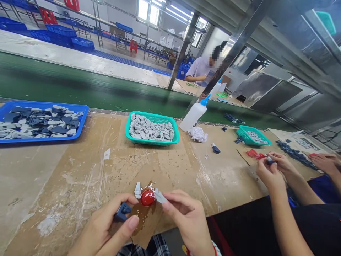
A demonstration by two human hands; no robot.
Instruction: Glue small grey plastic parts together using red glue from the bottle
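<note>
At the near edge of the brown streaked surface (80,170), the left hand (106,227) pinched a small dark-blue plastic piece (122,212). The right hand (186,217) gripped a flat grey plastic piece (159,195) against a glossy red round cap (147,197). Bare room lay between them and the teal mesh basket (151,142).

Factory hall: green conveyor belt (80,89) behind worn workbench (66,170), steel pillars (183,49), bright windows (149,10), blue crates (82,43).

A navy part (123,212) sits at seven o'clock of a glossy red cap (147,197), with a grey piece (159,195) at three o'clock. The desk (87,170) is tan, streaked white. At twelve o'clock is a teal basket (151,143), at ten o'clock a blue tray (39,139). The belt (80,89) is green.
</note>
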